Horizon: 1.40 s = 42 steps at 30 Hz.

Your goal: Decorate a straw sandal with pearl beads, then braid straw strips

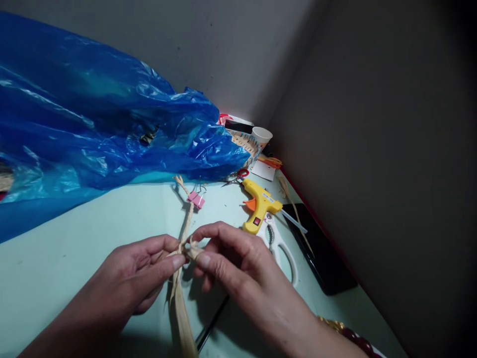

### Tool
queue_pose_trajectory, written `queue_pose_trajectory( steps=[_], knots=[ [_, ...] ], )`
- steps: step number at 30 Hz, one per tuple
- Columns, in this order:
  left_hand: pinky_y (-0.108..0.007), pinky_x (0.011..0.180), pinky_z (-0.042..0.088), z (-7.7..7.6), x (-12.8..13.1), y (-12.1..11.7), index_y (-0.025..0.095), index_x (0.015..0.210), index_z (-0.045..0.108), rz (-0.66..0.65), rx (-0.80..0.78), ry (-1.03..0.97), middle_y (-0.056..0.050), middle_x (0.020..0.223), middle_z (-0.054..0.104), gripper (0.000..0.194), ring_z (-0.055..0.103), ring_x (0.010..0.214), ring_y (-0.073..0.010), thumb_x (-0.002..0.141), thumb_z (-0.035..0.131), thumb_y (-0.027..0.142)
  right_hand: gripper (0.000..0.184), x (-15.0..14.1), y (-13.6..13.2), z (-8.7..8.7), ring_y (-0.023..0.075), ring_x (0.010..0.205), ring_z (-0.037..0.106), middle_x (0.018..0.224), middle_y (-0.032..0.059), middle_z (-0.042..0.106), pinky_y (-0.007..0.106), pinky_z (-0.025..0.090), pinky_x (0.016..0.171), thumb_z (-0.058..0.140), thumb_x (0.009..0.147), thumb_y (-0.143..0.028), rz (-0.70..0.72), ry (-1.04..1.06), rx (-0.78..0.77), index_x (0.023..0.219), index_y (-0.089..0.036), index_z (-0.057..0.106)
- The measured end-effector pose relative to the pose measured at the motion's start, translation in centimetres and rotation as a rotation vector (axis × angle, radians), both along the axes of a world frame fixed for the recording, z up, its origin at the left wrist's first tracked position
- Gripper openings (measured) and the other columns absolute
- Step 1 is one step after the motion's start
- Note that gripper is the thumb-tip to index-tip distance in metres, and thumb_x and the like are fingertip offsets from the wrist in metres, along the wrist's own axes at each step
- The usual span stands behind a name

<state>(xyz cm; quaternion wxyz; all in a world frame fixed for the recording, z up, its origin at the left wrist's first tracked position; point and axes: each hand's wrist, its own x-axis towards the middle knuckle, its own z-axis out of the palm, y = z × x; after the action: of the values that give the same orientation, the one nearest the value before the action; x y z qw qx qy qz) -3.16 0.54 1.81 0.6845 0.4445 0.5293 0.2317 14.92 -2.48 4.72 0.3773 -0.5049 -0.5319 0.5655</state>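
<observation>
A pale, dry husk-like strip (182, 313) runs up the table, twisted into a narrow cord in its upper part. Near its far end a pink binder clip (196, 199) grips the cord. My left hand (139, 273) pinches the strip between thumb and forefinger where the twisted part meets the loose, flat tail. Just to the right, my right hand (234, 263) holds a short curled end of the same pale material between thumb and fingers. How this end joins the cord is partly hidden by my fingertips.
Beyond my right hand lie a yellow glue gun (258, 204), white-handled scissors (286, 256) and a black tablet-like slab (324, 263). Blue plastic sheeting (112, 119) covers the back left. A paper cup (262, 135) and woven basket (244, 141) stand near the wall.
</observation>
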Motion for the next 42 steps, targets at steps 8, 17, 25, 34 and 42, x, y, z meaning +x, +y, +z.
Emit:
queue_pose_trajectory(
  steps=[8, 17, 25, 34, 42],
  knots=[
    [-0.023, 0.042, 0.016, 0.1, 0.0, 0.0, 0.023, 0.076, 0.070, 0.073, -0.029, -0.086, 0.008, 0.051, 0.043, 0.025, 0.028, 0.043, -0.0081, 0.063, 0.086, 0.038, 0.013, -0.7, -0.4, -0.4, 0.0138, 0.058, 0.055, 0.071, -0.0032, 0.061, 0.027, 0.038, 0.061, 0.054, 0.096, -0.030, -0.015, -0.402, 0.045, 0.107, -0.024, 0.050],
    [-0.020, 0.038, 0.021, 0.0, 0.2, -0.2, 0.024, 0.078, 0.071, 0.099, -0.036, -0.086, 0.009, 0.049, 0.038, 0.027, 0.040, 0.044, -0.0098, 0.061, 0.088, 0.038, 0.010, -0.7, -0.3, 0.0, 0.0159, 0.061, 0.047, 0.065, -0.0022, 0.054, 0.031, 0.032, 0.067, 0.045, 0.099, -0.029, 0.090, -0.642, 0.124, 0.098, -0.023, 0.052],
    [-0.019, 0.042, 0.022, -0.1, 0.1, -0.2, 0.021, 0.073, 0.066, 0.089, -0.004, -0.041, 0.003, 0.063, 0.052, 0.033, 0.044, 0.053, -0.0099, 0.063, 0.087, 0.045, 0.021, -0.9, -0.8, 0.4, 0.0226, 0.071, 0.055, 0.073, 0.0050, 0.061, 0.032, 0.034, 0.066, 0.042, 0.099, -0.036, 0.124, -0.717, 0.053, 0.106, -0.023, 0.058],
    [-0.019, 0.045, 0.022, -0.3, -0.1, -0.3, 0.021, 0.077, 0.067, 0.079, 0.004, -0.033, 0.002, 0.069, 0.056, 0.025, 0.040, 0.055, -0.0095, 0.067, 0.084, 0.036, 0.026, -0.8, -0.3, 0.3, 0.0205, 0.077, 0.060, 0.086, 0.0072, 0.068, 0.031, 0.038, 0.068, 0.043, 0.101, -0.034, 0.157, -0.709, 0.210, 0.099, -0.020, 0.065],
    [-0.017, 0.048, 0.029, -0.2, -0.3, -0.2, 0.021, 0.085, 0.070, 0.060, -0.031, -0.100, 0.004, 0.066, 0.056, 0.027, 0.042, 0.058, -0.0104, 0.065, 0.085, 0.029, 0.019, -0.8, -0.2, -0.1, 0.0112, 0.064, 0.048, 0.068, -0.0022, 0.056, 0.024, 0.034, 0.060, 0.056, 0.095, -0.028, -0.024, -0.331, 0.103, 0.081, -0.017, 0.063]
  ],
)
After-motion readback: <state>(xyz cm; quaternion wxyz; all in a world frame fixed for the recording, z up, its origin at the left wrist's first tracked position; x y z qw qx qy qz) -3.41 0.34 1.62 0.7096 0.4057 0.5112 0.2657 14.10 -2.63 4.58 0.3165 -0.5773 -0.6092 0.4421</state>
